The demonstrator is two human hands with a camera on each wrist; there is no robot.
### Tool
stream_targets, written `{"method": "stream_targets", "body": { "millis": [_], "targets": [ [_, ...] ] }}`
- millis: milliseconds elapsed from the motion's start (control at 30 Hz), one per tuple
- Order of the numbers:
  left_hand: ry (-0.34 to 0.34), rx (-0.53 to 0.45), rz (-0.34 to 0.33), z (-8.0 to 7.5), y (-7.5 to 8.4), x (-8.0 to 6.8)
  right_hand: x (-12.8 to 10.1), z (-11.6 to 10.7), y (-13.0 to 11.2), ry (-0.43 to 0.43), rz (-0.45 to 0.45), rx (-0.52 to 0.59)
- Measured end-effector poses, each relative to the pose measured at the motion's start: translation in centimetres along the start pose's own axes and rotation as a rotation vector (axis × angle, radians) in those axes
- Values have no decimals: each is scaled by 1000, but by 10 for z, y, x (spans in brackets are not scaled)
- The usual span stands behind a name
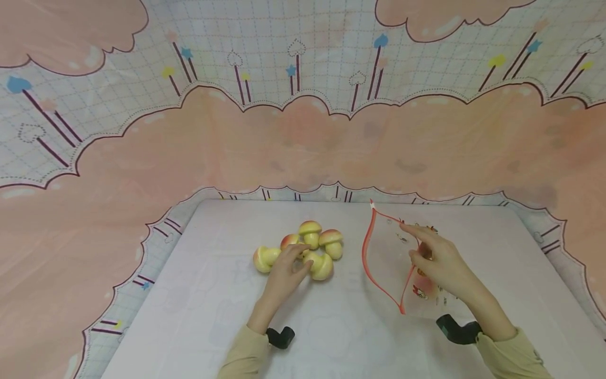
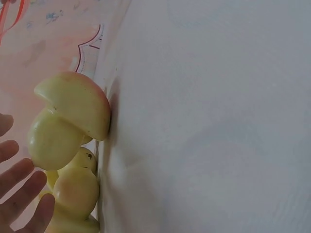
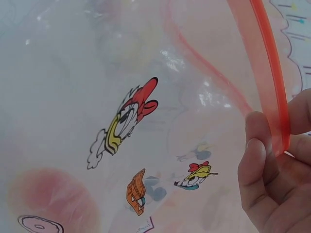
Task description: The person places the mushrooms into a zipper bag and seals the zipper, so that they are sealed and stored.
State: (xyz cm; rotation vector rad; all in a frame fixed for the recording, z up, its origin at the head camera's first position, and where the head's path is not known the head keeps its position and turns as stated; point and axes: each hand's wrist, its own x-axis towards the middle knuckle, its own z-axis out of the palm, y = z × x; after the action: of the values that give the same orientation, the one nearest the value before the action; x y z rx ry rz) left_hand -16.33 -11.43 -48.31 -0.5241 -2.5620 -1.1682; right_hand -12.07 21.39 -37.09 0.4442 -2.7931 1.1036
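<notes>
Several yellow-green toy mushrooms with reddish caps lie clustered left of centre on the table. My left hand [image 1: 285, 268] reaches over the front of the cluster, thumb and forefinger spread beside the nearest mushroom [image 1: 322, 267]. In the left wrist view its fingers [image 2: 22, 189] are loosely extended near a mushroom [image 2: 73, 116]. On the right, my right hand [image 1: 437, 258] pinches the rim of a clear zip bag [image 1: 390, 258] with a red-orange zip edge [image 3: 272, 63]. The bag's mouth gapes toward the mushrooms. Cartoon duck prints [image 3: 129, 119] and a blurred pinkish round patch [image 3: 56, 199] show on it.
The white tabletop [image 1: 199, 295] runs under both hands. Behind it hangs a peach-and-white patterned cloth [image 1: 303, 142]. A black wrist-camera mount [image 1: 281, 337] sits at the left wrist and another black mount [image 1: 458, 330] at the right.
</notes>
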Motion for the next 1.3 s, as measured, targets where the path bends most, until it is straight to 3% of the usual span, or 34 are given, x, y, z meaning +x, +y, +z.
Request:
{"method": "stream_targets", "body": {
  "millis": [433, 1300],
  "targets": [
    [-99, 3, -60, 2, -3, 1, -1, 0, 1, 0, 4, 2],
    [-127, 0, -110, 6, -5, 1, 0, 0, 0, -7, 10, -10]
  ]
}}
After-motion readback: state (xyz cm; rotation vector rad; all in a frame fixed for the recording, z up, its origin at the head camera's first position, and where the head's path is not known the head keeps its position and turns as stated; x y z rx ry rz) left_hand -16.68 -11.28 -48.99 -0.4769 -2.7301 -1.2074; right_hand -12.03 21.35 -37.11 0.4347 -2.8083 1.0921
